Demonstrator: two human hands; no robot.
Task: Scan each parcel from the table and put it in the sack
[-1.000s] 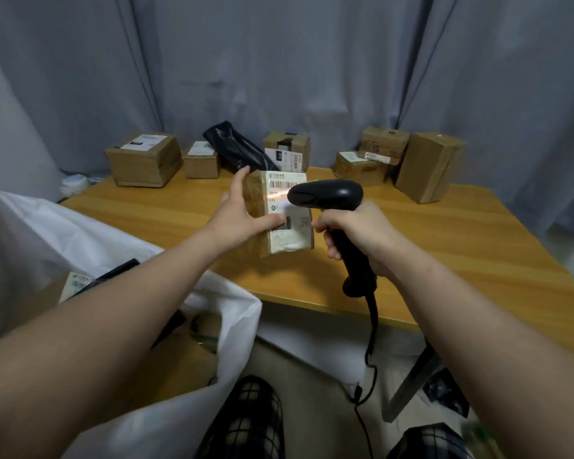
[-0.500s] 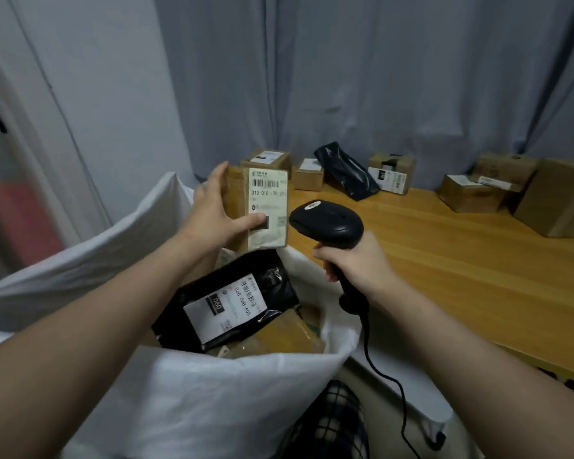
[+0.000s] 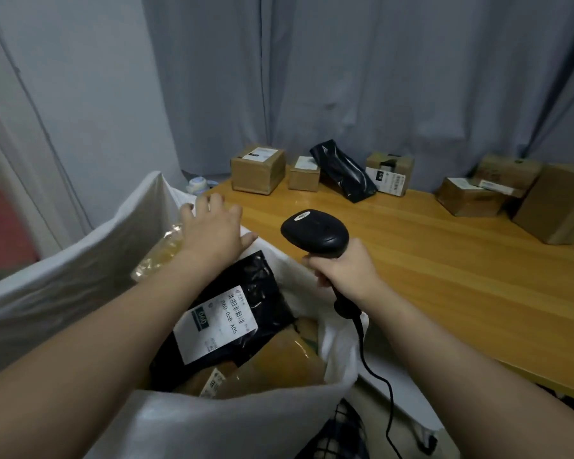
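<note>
One parcel (image 3: 161, 255) in sack (image 3: 63, 279), beneath left hand (image 3: 212, 231).

Left hand (image 3: 212, 235) and right hand (image 3: 347, 271) bare, forearms (image 3: 451, 346) unsleeved, dark checked trousers (image 3: 343, 432) below.

Left hand (image 3: 212, 226), seen from the back: the palm and fingertips face away, so contact with the taped parcel (image 3: 161, 256) beneath cannot be told. That parcel is blurred and partly covered by the wrist. Right hand (image 3: 343, 271) hides the grip of the scanner (image 3: 315, 231); the cable (image 3: 360, 329) leaves by the lower edge. In the sack (image 3: 63, 270), the left forearm covers one corner of the black parcel (image 3: 256, 286), whose label's fine print is too small to read. The brown parcels (image 3: 279, 356) under it show only in part. The large carton (image 3: 557, 203) is cut by the right edge. Labels on the far boxes (image 3: 257, 168) are illegible.
</note>
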